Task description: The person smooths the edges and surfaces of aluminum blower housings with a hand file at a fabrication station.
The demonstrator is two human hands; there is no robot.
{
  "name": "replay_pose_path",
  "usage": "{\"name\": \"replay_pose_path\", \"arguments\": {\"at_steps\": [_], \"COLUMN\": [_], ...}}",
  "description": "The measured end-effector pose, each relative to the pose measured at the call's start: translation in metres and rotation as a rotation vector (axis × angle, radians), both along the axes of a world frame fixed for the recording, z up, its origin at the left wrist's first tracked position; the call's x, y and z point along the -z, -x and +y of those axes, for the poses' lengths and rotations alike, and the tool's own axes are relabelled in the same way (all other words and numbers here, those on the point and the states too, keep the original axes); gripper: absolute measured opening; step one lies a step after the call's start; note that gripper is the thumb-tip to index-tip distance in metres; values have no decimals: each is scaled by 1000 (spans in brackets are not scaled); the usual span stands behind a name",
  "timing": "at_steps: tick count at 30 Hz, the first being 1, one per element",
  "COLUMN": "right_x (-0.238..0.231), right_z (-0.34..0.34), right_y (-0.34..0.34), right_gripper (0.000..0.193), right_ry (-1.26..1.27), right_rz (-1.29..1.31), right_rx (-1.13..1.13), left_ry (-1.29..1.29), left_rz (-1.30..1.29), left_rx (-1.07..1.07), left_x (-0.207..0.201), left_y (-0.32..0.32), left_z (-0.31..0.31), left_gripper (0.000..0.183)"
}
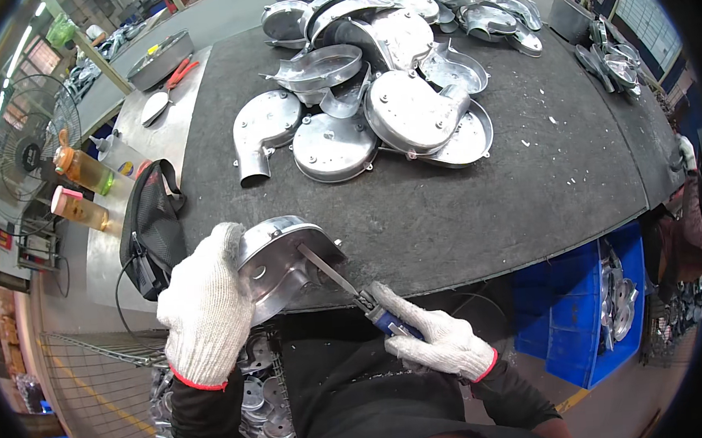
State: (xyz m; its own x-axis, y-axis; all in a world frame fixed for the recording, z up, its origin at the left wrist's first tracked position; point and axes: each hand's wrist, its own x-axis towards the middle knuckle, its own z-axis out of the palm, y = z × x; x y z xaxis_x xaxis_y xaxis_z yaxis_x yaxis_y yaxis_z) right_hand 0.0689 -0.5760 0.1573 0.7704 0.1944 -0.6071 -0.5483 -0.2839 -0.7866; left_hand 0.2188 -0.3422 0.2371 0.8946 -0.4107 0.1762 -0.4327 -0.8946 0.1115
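My left hand (206,302), in a white knit glove, is closed on the left rim of a silvery metal housing (278,283). This shallow round cover is tilted with its hollow side toward me, at the table's near edge. My gloved right hand (440,335) is wrapped round the blue and grey handle of a file (334,275). Its long, flat, narrow blade points up and left, and the tip reaches inside the housing's rim. Whether the tip touches the metal I cannot tell.
Many similar housings (334,147) are piled on the dark table mat (527,182). A black mesh bag (154,224), two bottles (87,168) and red-handled pliers (182,72) lie at left. Below stand a blue crate (557,318) and a wire basket (92,351). Another person's gloved hand (686,152) shows far right.
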Motion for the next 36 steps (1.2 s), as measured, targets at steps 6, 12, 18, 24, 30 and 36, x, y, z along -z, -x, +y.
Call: {"name": "replay_pose_path", "arguments": {"at_steps": [6, 12, 18, 24, 30, 36], "right_x": [-6, -29, -54, -66, -24, -5], "right_z": [3, 10, 1, -12, -8, 24], "right_y": [-10, -22, -23, -31, -20, 8], "right_gripper": [77, 82, 62, 57, 73, 75], "right_ry": [-561, 394, 982, 1183, -254, -987], "right_rz": [96, -649, -1003, -1062, 98, 197], "right_rx": [253, -81, -448, -417, 100, 398], "left_ry": [-90, -91, -166, -209, -83, -69], "left_rz": [-74, 0, 37, -69, -31, -148], "left_rx": [24, 26, -26, 66, -3, 125], "left_x": [-3, -7, -12, -8, -1, 9], "left_y": [10, -4, -16, -12, 11, 15], "left_z": [-6, -7, -20, -12, -11, -6], "left_gripper": [25, 26, 33, 30, 31, 35]}}
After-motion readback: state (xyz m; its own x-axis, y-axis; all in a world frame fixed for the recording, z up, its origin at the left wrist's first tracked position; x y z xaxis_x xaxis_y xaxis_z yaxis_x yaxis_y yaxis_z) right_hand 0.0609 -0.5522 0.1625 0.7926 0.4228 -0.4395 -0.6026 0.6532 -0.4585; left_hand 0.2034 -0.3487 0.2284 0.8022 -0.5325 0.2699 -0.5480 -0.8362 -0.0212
